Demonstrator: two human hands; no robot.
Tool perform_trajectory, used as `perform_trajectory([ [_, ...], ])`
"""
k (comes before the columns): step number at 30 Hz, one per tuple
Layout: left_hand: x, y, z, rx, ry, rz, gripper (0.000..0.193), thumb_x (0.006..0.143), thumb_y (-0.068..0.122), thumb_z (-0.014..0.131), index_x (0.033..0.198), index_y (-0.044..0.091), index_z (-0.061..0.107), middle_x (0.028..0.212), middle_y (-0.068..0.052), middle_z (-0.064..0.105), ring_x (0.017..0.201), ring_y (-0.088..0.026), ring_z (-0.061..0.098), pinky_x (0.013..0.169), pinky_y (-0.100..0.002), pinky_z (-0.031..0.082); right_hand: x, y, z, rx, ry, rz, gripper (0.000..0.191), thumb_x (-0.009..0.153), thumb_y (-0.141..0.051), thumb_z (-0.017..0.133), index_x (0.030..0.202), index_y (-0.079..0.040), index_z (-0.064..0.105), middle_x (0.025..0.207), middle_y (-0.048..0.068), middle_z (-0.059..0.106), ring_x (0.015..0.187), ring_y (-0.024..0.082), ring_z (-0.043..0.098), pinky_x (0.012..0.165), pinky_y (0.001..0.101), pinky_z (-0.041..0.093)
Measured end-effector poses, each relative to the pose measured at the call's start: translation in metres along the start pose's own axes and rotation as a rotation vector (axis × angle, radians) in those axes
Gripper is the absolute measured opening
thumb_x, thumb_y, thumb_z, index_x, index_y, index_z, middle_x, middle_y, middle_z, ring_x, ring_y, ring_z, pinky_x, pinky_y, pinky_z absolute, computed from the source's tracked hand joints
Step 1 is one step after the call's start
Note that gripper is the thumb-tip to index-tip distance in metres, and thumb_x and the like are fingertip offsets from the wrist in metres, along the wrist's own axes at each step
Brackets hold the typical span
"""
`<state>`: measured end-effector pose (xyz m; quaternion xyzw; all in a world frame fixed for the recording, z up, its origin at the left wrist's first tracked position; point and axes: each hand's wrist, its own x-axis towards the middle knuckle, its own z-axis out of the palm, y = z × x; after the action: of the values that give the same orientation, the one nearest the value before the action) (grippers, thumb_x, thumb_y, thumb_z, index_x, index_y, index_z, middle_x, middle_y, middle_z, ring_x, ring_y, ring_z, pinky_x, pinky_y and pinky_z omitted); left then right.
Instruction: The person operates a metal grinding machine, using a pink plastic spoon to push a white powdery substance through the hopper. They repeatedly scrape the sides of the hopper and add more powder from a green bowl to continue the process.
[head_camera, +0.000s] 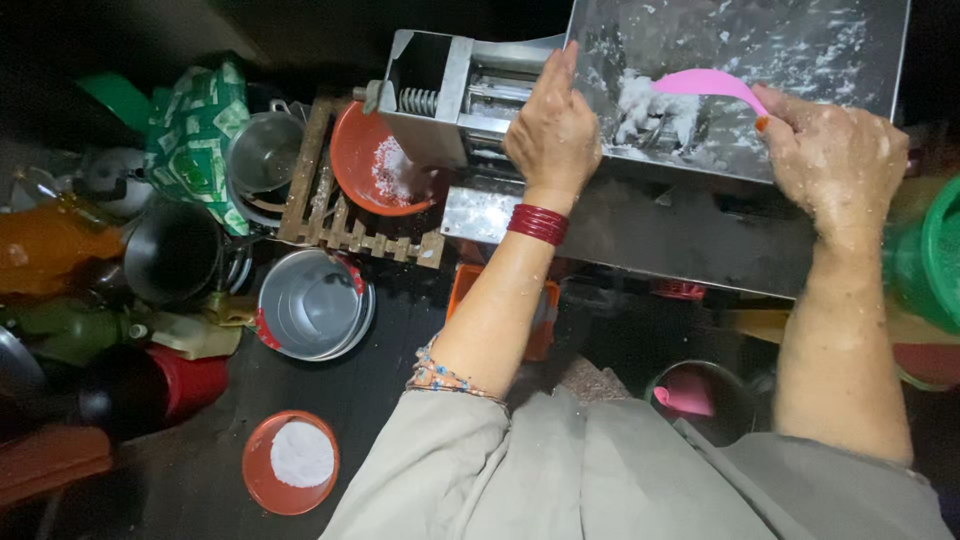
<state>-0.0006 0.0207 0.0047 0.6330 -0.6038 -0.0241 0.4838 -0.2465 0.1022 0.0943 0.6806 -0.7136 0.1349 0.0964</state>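
Observation:
My right hand (832, 150) grips a pink plastic scoop (708, 84) over the steel hopper tray (800, 40) of a metal grinding machine (450, 95). The scoop's tip touches a white wet mass (645, 110) in the tray. My left hand (553, 125) rests flat on the tray's left edge, fingers together, holding nothing. Red bangles (538, 223) sit on that wrist. Under the machine's spout stands an orange bowl (365, 165) with white ground paste in it.
A wooden slatted stand (330, 225) carries the orange bowl. Steel pots (315, 305), a dark pot (175, 250), a green patterned cloth (195, 130), a small orange bowl of white powder (290, 462) and a green bucket (935, 255) crowd the dark floor.

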Motion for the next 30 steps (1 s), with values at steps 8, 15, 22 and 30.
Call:
perform_trajectory([
  [8, 0.019, 0.006, -0.013, 0.046, -0.279, -0.047, 0.084, 0.09, 0.02, 0.058, 0.163, 0.024, 0.017, 0.134, -0.007, 0.07, 0.084, -0.038, 0.074, 0.068, -0.053, 0.057, -0.001, 0.012, 0.018, -0.091, 0.029, -0.063, 0.027, 0.107, -0.044, 0.064, 0.13, -0.038, 0.077, 0.091, 0.01, 0.076, 0.081, 0.032, 0.072, 0.075, 0.0447, 0.056],
  [15, 0.035, 0.004, -0.024, 0.343, -0.532, 0.047, 0.099, 0.084, 0.032, 0.068, 0.16, 0.013, 0.006, 0.134, -0.016, 0.059, 0.08, -0.036, 0.074, 0.095, -0.083, 0.032, 0.002, -0.006, -0.002, -0.078, -0.093, 0.047, 0.031, 0.106, -0.048, 0.059, 0.133, -0.041, 0.073, 0.091, 0.015, 0.075, 0.08, 0.038, 0.071, 0.072, 0.05, 0.056],
  [22, 0.034, 0.005, -0.023, 0.197, -0.495, 0.008, 0.091, 0.089, 0.026, 0.065, 0.161, 0.016, 0.011, 0.135, -0.014, 0.064, 0.083, -0.035, 0.074, 0.08, -0.065, 0.051, 0.003, -0.013, -0.014, -0.008, -0.037, 0.023, 0.033, 0.104, -0.039, 0.058, 0.131, -0.037, 0.075, 0.088, 0.013, 0.074, 0.08, 0.036, 0.071, 0.072, 0.0481, 0.055],
  [30, 0.033, 0.013, -0.036, 0.084, -0.462, 0.048, 0.09, 0.09, 0.018, 0.063, 0.162, 0.015, 0.01, 0.144, -0.019, 0.061, 0.085, -0.039, 0.074, 0.068, -0.05, 0.058, 0.01, -0.014, -0.021, 0.014, -0.125, 0.085, 0.038, 0.102, -0.04, 0.058, 0.139, -0.038, 0.068, 0.084, 0.011, 0.072, 0.073, 0.034, 0.07, 0.067, 0.0468, 0.054],
])
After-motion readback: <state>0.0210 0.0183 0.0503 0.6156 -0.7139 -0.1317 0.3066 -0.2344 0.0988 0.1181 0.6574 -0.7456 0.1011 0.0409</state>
